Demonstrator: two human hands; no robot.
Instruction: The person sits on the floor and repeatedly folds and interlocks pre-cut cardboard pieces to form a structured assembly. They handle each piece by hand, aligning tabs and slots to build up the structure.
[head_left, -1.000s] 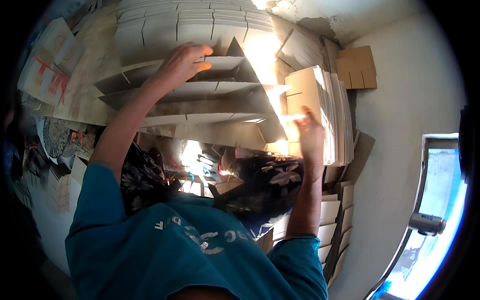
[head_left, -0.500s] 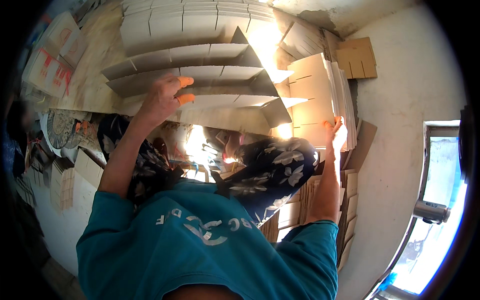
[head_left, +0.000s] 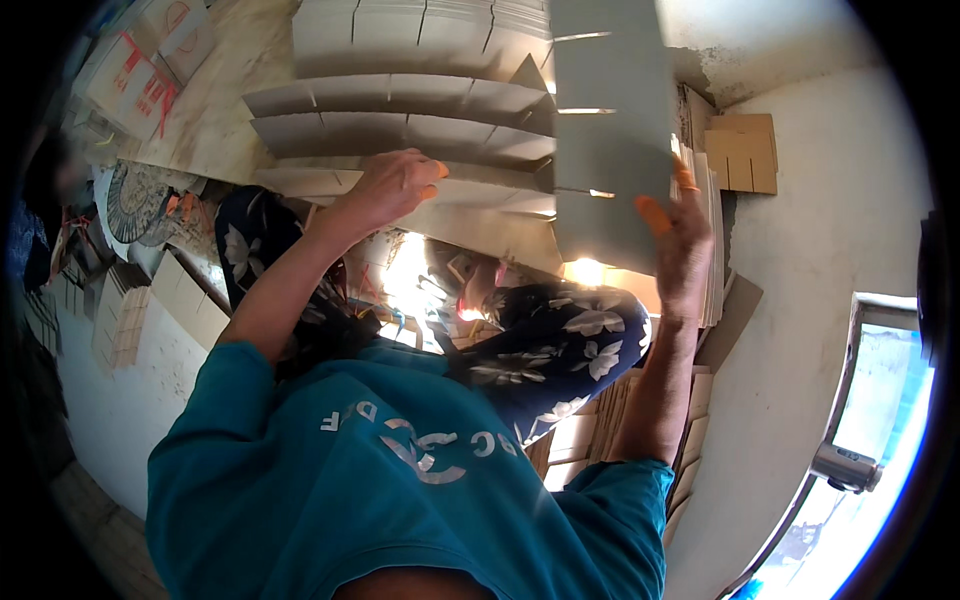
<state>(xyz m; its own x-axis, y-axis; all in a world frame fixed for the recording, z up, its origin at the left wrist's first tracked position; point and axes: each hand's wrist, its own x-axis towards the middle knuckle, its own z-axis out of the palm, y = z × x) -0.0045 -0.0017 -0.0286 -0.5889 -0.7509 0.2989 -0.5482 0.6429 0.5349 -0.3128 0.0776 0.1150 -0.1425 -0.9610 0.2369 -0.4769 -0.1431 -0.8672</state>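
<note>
In my right hand is a grey slotted cardboard sheet, gripped at its right edge with the thumb on its face. The sheet stands raised over the right ends of several upright cardboard strips. My left hand is closed at the top edge of the nearest cardboard strip, its orange-covered fingertips pressed close together. Two more slotted strips stand on edge behind it, a middle strip and a far strip. The raised sheet hides the strips' right ends.
A stack of slotted cardboard lies at the table's back. More sheets lean upright beyond my right hand, and a brown piece rests by the wall. A printed carton sits at the far left of the wooden table.
My right hand has lifted a sheet off the leaning stack and brought it left and up over the strips. My left hand has shifted right, its fingers closing together.
</note>
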